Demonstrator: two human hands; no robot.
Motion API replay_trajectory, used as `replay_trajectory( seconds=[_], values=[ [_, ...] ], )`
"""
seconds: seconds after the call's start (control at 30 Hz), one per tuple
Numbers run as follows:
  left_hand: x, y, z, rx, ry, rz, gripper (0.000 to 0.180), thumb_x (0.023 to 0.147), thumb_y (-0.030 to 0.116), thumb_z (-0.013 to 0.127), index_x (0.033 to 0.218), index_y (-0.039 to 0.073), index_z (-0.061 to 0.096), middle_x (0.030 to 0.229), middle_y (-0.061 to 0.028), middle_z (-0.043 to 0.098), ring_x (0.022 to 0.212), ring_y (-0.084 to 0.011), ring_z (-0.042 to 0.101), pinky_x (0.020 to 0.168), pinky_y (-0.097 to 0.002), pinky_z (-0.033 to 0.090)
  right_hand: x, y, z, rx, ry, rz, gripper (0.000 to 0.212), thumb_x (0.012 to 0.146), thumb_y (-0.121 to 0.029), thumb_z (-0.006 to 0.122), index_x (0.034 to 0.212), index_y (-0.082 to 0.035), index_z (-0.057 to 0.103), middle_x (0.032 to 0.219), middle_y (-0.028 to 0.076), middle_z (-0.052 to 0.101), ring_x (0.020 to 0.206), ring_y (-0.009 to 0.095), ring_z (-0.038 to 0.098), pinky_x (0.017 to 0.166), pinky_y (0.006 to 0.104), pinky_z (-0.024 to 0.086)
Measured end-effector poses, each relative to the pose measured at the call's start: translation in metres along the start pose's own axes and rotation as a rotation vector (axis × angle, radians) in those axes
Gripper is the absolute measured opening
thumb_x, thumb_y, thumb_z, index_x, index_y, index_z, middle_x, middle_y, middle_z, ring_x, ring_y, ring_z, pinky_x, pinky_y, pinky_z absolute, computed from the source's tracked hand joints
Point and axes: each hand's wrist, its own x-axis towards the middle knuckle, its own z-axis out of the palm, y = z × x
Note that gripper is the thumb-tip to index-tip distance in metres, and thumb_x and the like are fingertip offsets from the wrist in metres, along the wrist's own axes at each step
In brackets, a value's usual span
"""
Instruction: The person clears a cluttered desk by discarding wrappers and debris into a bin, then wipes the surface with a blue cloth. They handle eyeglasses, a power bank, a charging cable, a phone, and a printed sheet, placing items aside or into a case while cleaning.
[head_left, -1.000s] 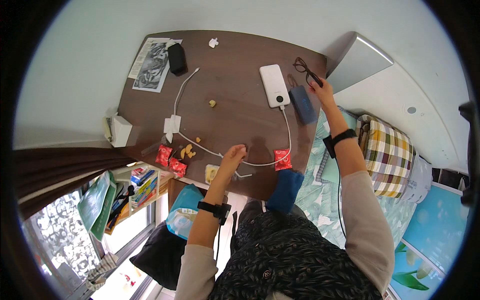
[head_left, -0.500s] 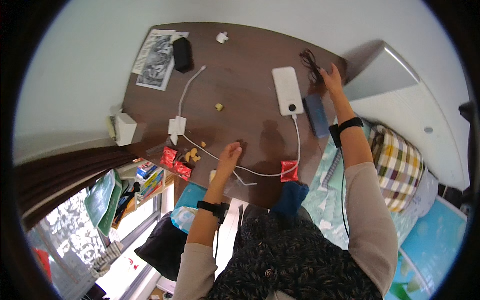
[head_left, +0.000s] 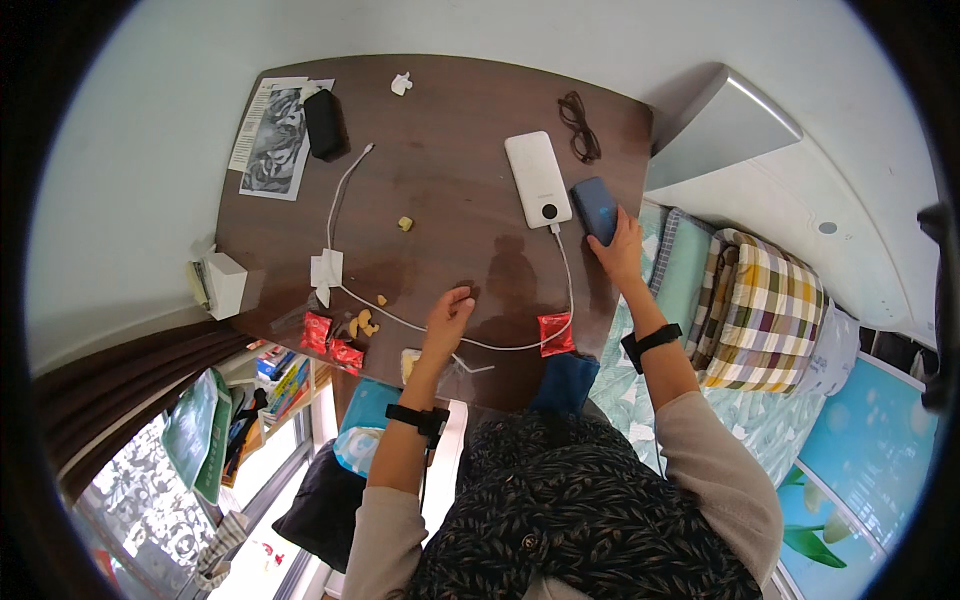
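Observation:
At the table's right side, my right hand [head_left: 620, 250] grips the near end of a dark blue flat rectangular case [head_left: 594, 205], thumb on its left edge, fingers on its right. Beyond the case lie dark-framed glasses [head_left: 579, 127], apart from my hand. A white power bank [head_left: 538, 178] rests just left of the case, with a white cable [head_left: 572, 290] plugged into its near end. My left hand [head_left: 449, 318] hovers by the near edge above the cable, fingers loosely bent and apart, holding nothing that I can see.
Red packets [head_left: 556, 333] and yellowish pieces of food [head_left: 362, 324] lie along the near side. Farther off are a black case [head_left: 324, 125], a printed sheet [head_left: 272, 150] and a crumpled white tissue [head_left: 401, 83]. A white box [head_left: 224, 285] stands at the left edge. A bed with a plaid folded blanket [head_left: 765, 310] adjoins on the right.
My right hand has left the glasses, come nearer to me and taken hold of the blue case. The left hand stays about where it was. The whole view has shifted slightly.

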Motion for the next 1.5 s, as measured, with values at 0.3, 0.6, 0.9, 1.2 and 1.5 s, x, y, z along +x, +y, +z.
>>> replay_trajectory(
  seconds=[0.3, 0.6, 0.9, 1.2, 1.5],
  values=[
    [0.021, 0.046, 0.006, -0.053, -0.048, 0.033, 0.039, 0.096, 0.021, 0.065, 0.129, 0.001, 0.059, 0.124, -0.0108, 0.065, 0.11, -0.0186, 0.062, 0.095, -0.0315, 0.049, 0.064, -0.002, -0.029, 0.111, 0.169, -0.146, 0.081, 0.073, -0.029, 0.081, 0.138, 0.001, 0.045, 0.122, 0.026, 0.055, 0.113, 0.044, 0.051, 0.098, 0.0506, 0.041],
    [0.021, 0.045, -0.003, -0.023, -0.021, 0.012, 0.038, 0.095, 0.023, 0.066, 0.126, 0.002, 0.06, 0.123, -0.0103, 0.064, 0.11, -0.0202, 0.062, 0.095, -0.0319, 0.048, 0.12, 0.005, -0.023, 0.063, 0.183, -0.119, 0.078, 0.072, -0.032, 0.082, 0.134, 0.002, 0.049, 0.12, 0.026, 0.058, 0.112, 0.044, 0.052, 0.099, 0.0502, 0.042],
    [-0.027, 0.015, -0.045, 0.832, 0.201, 0.398, 0.043, 0.079, 0.009, 0.07, 0.121, 0.006, 0.062, 0.121, -0.0129, 0.059, 0.111, -0.0367, 0.054, 0.098, -0.0476, 0.043, 0.0, 0.005, 0.0, -0.093, 0.073, 0.172, 0.081, 0.073, -0.03, 0.083, 0.137, 0.001, 0.046, 0.127, 0.026, 0.053, 0.117, 0.045, 0.048, 0.099, 0.0534, 0.04],
    [-0.022, 0.0, -0.095, 1.25, 0.284, 0.464, 0.02, 0.082, 0.009, 0.06, 0.101, 0.01, 0.065, 0.119, -0.0096, 0.058, 0.113, -0.0308, 0.054, 0.092, -0.0434, 0.043, -0.001, -0.067, -0.012, 0.15, -0.025, -0.308, 0.048, 0.084, -0.021, 0.074, 0.125, -0.001, 0.057, 0.118, 0.02, 0.058, 0.111, 0.04, 0.053, 0.095, 0.0481, 0.044],
    [-0.006, -0.01, -0.118, 1.487, 0.07, 0.492, 0.011, 0.084, 0.016, 0.057, 0.093, 0.01, 0.06, 0.109, -0.0068, 0.061, 0.111, -0.0271, 0.057, 0.083, -0.0388, 0.048, -0.133, -0.175, 0.051, 0.021, -0.659, -0.72, 0.034, 0.078, -0.021, 0.076, 0.104, -0.003, 0.064, 0.109, 0.016, 0.06, 0.106, 0.032, 0.06, 0.088, 0.0406, 0.051]
  ],
)
